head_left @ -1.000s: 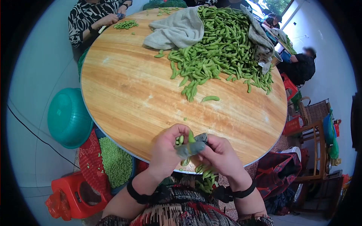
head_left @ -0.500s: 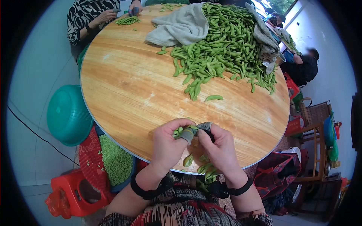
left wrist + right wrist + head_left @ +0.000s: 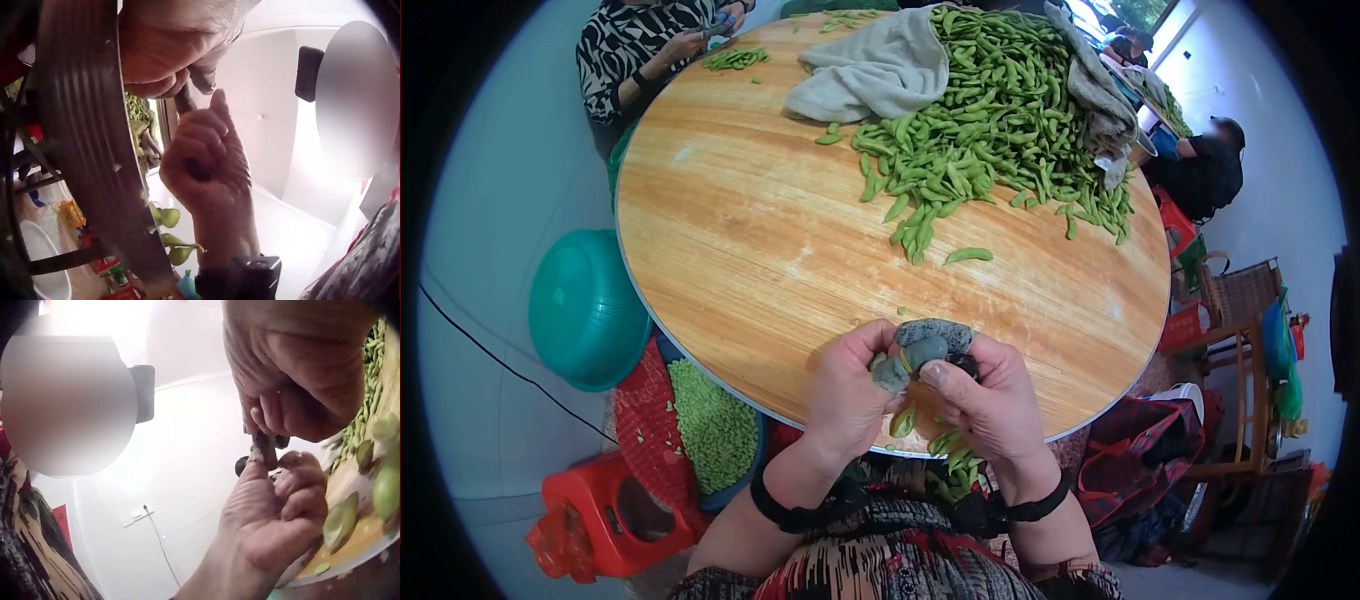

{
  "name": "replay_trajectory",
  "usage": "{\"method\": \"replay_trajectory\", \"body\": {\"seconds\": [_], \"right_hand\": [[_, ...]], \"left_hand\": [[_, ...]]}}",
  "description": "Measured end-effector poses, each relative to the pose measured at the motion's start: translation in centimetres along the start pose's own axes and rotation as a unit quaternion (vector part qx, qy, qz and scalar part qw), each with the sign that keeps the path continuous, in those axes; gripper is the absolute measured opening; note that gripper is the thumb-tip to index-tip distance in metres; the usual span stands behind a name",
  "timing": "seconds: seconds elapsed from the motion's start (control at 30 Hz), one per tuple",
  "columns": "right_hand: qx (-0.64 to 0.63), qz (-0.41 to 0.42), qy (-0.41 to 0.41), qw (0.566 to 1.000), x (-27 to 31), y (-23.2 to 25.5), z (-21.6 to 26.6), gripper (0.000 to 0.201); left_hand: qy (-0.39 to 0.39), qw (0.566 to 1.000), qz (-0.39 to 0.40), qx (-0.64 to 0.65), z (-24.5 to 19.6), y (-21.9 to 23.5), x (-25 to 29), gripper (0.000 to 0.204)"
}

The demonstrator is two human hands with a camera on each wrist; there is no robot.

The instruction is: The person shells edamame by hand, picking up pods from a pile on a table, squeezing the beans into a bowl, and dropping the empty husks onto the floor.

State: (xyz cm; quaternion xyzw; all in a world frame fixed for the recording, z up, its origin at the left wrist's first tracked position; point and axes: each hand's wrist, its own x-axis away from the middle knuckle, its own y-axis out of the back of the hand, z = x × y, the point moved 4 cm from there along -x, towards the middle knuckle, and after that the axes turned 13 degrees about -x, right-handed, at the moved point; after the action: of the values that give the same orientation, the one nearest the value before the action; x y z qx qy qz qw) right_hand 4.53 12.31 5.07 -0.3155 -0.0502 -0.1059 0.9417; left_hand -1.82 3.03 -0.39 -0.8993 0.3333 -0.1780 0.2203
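Both hands meet over the near edge of the round wooden table (image 3: 750, 250). My left hand (image 3: 850, 385) is curled, with a bit of green edamame showing inside it. Its thumb wears a grey cover (image 3: 920, 353) with a yellow band. My right hand (image 3: 995, 400) is curled too, its thumb against that cover. A speckled grey cover (image 3: 935, 332) wraps its index finger. In the right wrist view the covered fingertips (image 3: 262, 450) come together; I cannot tell whether a pod is between them. Split edamame pods (image 3: 903, 420) lie just below the hands.
A heap of edamame pods (image 3: 990, 130) spills from a grey cloth sack (image 3: 870, 75) at the back. Shelled beans (image 3: 710, 425) fill a basin at the lower left, near a green basin (image 3: 590, 310) and red stool (image 3: 615, 515). Another person (image 3: 650, 60) sits at the far left.
The green pod seen upright in the left hand, then between the fingertips, no longer shows. The hands have drawn together, the right thumb closing onto the left thumb's cover.
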Motion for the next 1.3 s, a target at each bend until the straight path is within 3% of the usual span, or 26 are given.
{"method": "replay_trajectory", "body": {"seconds": [0.1, 0.2, 0.4, 0.47, 0.53, 0.6, 0.63, 0.7, 0.73, 0.8, 0.83, 0.87, 0.9, 0.93, 0.97, 1.0, 1.07, 1.13, 1.2, 1.3], "right_hand": [[-0.007, -0.018, 0.011, 1.0, 0.0, 0.1, -1.1, 0.024], [-0.098, -0.04, -0.017, 0.994, 0.3, 0.2, -2.6, 0.019], [-0.025, -0.076, 0.0, 0.997, 0.8, 0.4, -2.5, 0.021], [0.089, -0.038, 0.04, 0.994, 0.2, 0.1, -0.7, 0.027], [0.327, -0.055, 0.062, 0.941, -1.1, 2.4, 3.1, 0.032], [0.52, -0.124, 0.134, 0.834, -3.9, 5.7, 5.9, 0.034], [0.52, -0.126, 0.136, 0.834, -5.3, 7.4, 6.3, 0.034], [0.738, -0.097, 0.148, 0.651, -7.3, 8.9, 6.5, 0.03], [0.738, -0.098, 0.148, 0.651, -7.3, 9.1, 6.4, 0.03], [0.806, -0.087, 0.15, 0.566, -7.6, 8.8, 6.0, 0.023], [0.806, -0.085, 0.15, 0.566, -7.2, 7.8, 5.9, 0.023], [0.624, -0.067, 0.042, 0.777, -6.2, 7.3, 5.3, 0.02], [0.386, -0.044, -0.069, 0.919, -5.0, 6.6, 4.3, 0.018], [0.386, -0.043, -0.07, 0.919, -3.9, 6.2, 4.0, 0.018], [0.22, -0.035, -0.152, 0.963, -2.7, 5.9, 2.9, 0.017], [0.045, -0.026, -0.229, 0.972, -1.4, 5.5, 1.9, 0.017], [0.058, 0.009, -0.217, 0.974, -0.1, 4.4, 1.0, 0.018], [0.071, 0.043, -0.205, 0.975, 0.9, 3.0, 0.4, 0.019], [0.259, 0.061, -0.063, 0.962, 1.5, 1.7, 1.3, 0.021], [0.208, 0.077, -0.101, 0.97, 1.9, 1.4, 0.9, 0.023]], "left_hand": [[-0.007, 0.999, 0.018, 0.04, -0.1, -0.4, 0.1, 0.007], [-0.008, 0.999, 0.018, 0.035, 0.1, -0.4, 0.2, 0.007], [-0.058, 0.998, -0.029, 0.01, 0.6, -0.8, -0.3, 0.008], [-0.021, 0.999, -0.02, 0.032, -0.3, -0.5, -0.1, 0.014], [0.02, 0.998, -0.008, 0.056, -0.5, 0.1, -0.3, 0.022], [0.036, 0.996, 0.003, 0.077, -0.4, 0.5, -0.5, 0.032], [0.048, 0.993, -0.01, 0.108, -0.6, 0.4, -0.5, 0.029], [0.05, 0.994, 0.001, 0.097, -0.9, 0.5, -0.5, 0.026], [0.053, 0.995, 0.008, 0.087, -1.0, 0.5, -0.4, 0.026], [0.05, 0.996, 0.008, 0.074, -1.4, 0.3, -0.4, 0.026], [0.049, 0.997, 0.007, 0.063, -1.7, 0.3, -0.3, 0.029], [0.049, 0.997, 0.005, 0.063, -1.9, 0.4, -0.2, 0.029], [0.072, 0.993, 0.033, 0.082, -1.9, 0.2, -0.2, 0.028], [0.095, 0.988, 0.062, 0.101, -1.9, 0.0, -0.1, 0.029], [0.095, 0.988, 0.061, 0.101, -2.0, 0.1, 0.0, 0.029], [0.113, 0.981, 0.101, 0.123, -2.0, -0.2, 0.1, 0.028], [0.131, 0.971, 0.141, 0.144, -1.6, -0.6, 0.4, 0.027], [0.06, 0.987, 0.065, 0.133, -1.0, 0.1, 0.3, 0.025], [0.03, 0.993, 0.06, 0.1, -0.8, 0.3, 0.2, 0.02], [0.004, 0.998, 0.047, 0.047, -1.0, 0.4, 0.2, 0.012]]}}
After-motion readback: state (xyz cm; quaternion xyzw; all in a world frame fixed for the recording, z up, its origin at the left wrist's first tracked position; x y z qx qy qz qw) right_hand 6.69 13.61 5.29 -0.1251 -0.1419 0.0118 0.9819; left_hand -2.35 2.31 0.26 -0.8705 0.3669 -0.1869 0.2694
